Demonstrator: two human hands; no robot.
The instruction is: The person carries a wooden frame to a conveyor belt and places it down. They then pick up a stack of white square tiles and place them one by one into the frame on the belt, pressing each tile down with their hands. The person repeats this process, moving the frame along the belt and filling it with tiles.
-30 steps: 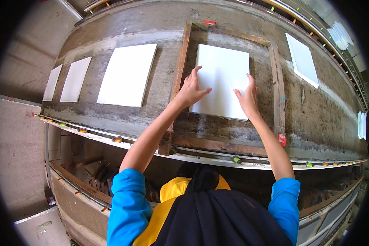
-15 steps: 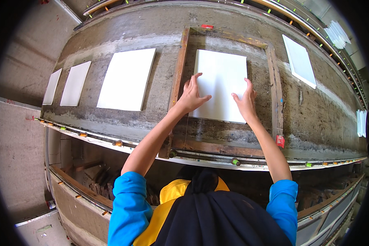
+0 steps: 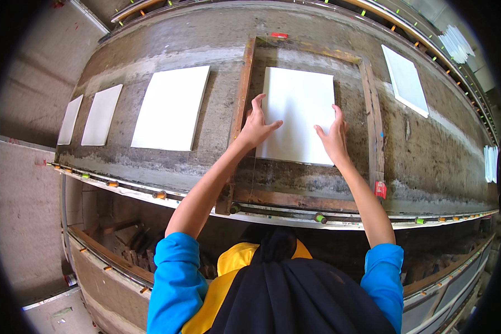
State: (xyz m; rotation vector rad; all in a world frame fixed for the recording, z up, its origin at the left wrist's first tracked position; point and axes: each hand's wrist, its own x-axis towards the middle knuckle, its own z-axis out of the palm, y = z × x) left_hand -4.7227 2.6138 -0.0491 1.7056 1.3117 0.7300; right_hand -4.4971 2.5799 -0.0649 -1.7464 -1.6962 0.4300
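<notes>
A white rectangular stack of sheets (image 3: 299, 106) lies flat inside a wooden frame (image 3: 376, 133) on the long, stained table. My left hand (image 3: 256, 123) is at its left edge, fingers raised and thumb stretched over the white surface. On the opposite edge, my right hand (image 3: 334, 134) has its index finger along the side and its thumb pointing inward above the sheets. Both hands have thumb and fingers spread, with nothing gripped. Whether the fingertips touch the edges I cannot tell.
Left of the frame lie white stacks, the nearest one large (image 3: 171, 108); another white stack (image 3: 405, 80) lies to the right. Red tags (image 3: 380, 190) sit at the frame. Green and orange clips line the table's near rail (image 3: 278, 216). A shelf with wooden pieces stands below.
My left hand has shifted slightly left, its fingers going from over the sheets to their left edge. The right hand has barely moved, and the sheets lie almost as before.
</notes>
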